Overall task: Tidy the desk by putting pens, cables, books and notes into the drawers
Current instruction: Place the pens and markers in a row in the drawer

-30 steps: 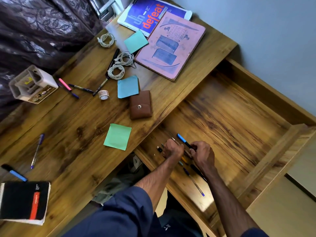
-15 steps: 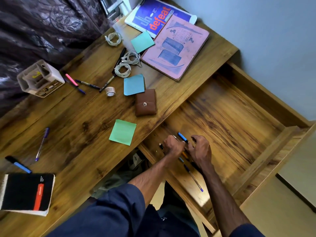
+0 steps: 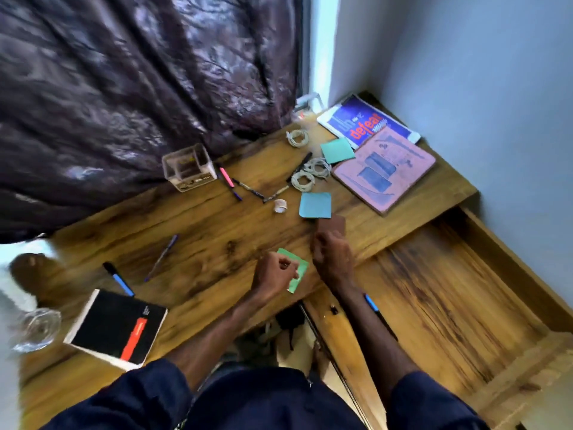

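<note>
My left hand [image 3: 273, 276] is curled into a fist over a green sticky note [image 3: 300, 268] at the desk's front edge. My right hand [image 3: 333, 259] is curled too, just below a brown wallet [image 3: 331, 223]; nothing shows in either hand. Further back lie a blue note [image 3: 315, 205], a teal note [image 3: 337, 150], three coiled white cables [image 3: 304, 180], a pink book [image 3: 384, 169] and a blue book [image 3: 356, 122]. Loose pens [image 3: 227, 176] lie near the middle, a purple pen [image 3: 161, 257] and a blue marker [image 3: 119, 279] at the left. The open drawer [image 3: 449, 305] holds a blue pen [image 3: 370, 302], partly hidden by my right forearm.
A black notebook [image 3: 121, 327] lies at the front left, beside a glass [image 3: 37, 328]. A clear organiser box [image 3: 189, 170] and a tape roll [image 3: 280, 206] sit near the pens. A dark curtain [image 3: 124, 88] hangs behind the desk; a blue wall bounds the right.
Both hands have left the pens in the drawer and risen onto the desk top near the green note and wallet. My view has swung up and left.
</note>
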`<action>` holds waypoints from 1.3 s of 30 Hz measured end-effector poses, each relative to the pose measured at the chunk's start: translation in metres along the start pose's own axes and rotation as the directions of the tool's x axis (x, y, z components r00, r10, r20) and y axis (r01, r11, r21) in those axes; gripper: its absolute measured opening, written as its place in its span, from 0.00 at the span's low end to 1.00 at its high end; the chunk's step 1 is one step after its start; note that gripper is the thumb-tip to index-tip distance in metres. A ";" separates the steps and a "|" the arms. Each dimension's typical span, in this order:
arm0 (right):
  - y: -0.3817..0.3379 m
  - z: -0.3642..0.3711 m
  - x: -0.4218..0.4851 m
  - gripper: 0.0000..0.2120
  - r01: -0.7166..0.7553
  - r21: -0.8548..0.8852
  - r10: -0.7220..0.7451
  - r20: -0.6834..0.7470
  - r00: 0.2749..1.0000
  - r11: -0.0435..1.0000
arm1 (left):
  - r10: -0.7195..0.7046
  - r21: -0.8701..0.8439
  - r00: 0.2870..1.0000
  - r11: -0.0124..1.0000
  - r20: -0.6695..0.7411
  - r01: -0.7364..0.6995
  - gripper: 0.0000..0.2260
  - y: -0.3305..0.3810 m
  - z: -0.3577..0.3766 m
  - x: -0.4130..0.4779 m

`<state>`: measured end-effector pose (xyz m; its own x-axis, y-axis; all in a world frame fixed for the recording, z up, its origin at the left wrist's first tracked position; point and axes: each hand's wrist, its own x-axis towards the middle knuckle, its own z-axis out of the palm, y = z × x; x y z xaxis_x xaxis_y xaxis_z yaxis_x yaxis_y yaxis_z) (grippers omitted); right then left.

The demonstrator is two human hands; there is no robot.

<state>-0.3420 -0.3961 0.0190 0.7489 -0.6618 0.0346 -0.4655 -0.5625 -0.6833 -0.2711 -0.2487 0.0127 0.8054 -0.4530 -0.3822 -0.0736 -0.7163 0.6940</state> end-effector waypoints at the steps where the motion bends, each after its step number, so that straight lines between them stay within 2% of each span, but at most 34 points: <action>1: -0.016 0.010 0.007 0.05 0.024 -0.001 -0.024 0.029 0.999 1.000 | -0.020 -0.037 1.000 0.999 -0.021 0.019 0.12 -0.010 -0.021 0.005; 5: -0.074 0.055 0.025 0.09 0.146 -0.022 -0.141 0.150 0.979 0.989 | -0.119 -0.036 0.972 0.993 -0.203 0.115 0.10 -0.056 -0.096 0.024; 8: -0.117 0.093 0.032 0.09 0.224 -0.050 -0.202 0.277 0.939 0.973 | -0.220 -0.032 0.912 0.974 -0.345 0.223 0.09 -0.102 -0.144 0.036; 11: -0.154 0.128 0.031 0.07 0.308 -0.082 -0.254 0.389 0.886 0.948 | -0.259 -0.082 0.848 0.965 -0.463 0.250 0.09 -0.150 -0.178 0.046; 13: -0.174 0.151 0.028 0.07 0.348 -0.061 -0.288 0.439 0.851 0.936 | -0.265 -0.094 0.824 0.963 -0.501 0.253 0.05 -0.175 -0.197 0.045; 16: -0.188 0.184 0.020 0.10 0.414 -0.073 -0.330 0.488 0.809 0.907 | -0.289 0.019 0.829 0.941 -0.479 0.339 0.04 -0.195 -0.227 0.032; 21: -0.201 0.222 0.006 0.13 0.479 -0.101 -0.334 0.593 0.733 0.872 | -0.393 0.152 0.771 0.837 -0.502 0.526 0.24 -0.245 -0.256 0.015; 23: -0.203 0.232 0.002 0.15 0.488 -0.097 -0.334 0.614 0.715 0.867 | -0.427 0.161 0.756 0.810 -0.496 0.564 0.29 -0.261 -0.259 0.011; 28: -0.208 0.240 -0.010 0.23 0.501 -0.206 -0.234 0.696 0.678 0.840 | -0.450 0.083 0.747 0.829 -0.490 0.553 0.25 -0.266 -0.266 0.013; 29: -0.208 0.240 -0.009 0.22 0.491 -0.191 -0.233 0.699 0.676 0.850 | -0.452 0.074 0.745 0.830 -0.492 0.552 0.25 -0.264 -0.268 0.014; 32: -0.209 0.233 -0.007 0.08 0.440 -0.076 -0.283 0.665 0.691 0.895 | -0.490 0.004 0.724 0.827 -0.485 0.562 0.20 -0.256 -0.273 0.023; 35: -0.206 0.225 -0.005 0.07 0.427 -0.034 -0.310 0.636 0.707 0.904 | -0.489 -0.097 0.711 0.851 -0.506 0.516 0.13 -0.252 -0.275 0.039; 39: -0.199 0.219 -0.004 0.06 0.449 -0.020 -0.344 0.614 0.711 0.893 | -0.429 -0.175 0.784 0.903 -0.449 0.393 0.06 -0.245 -0.261 0.062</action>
<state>-0.1494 -0.1730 -0.0053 0.9817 0.0271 -0.1883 -0.0889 -0.8096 -0.5802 -0.0496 0.0374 -0.0219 0.9271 0.1905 -0.3228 0.3533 -0.7318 0.5828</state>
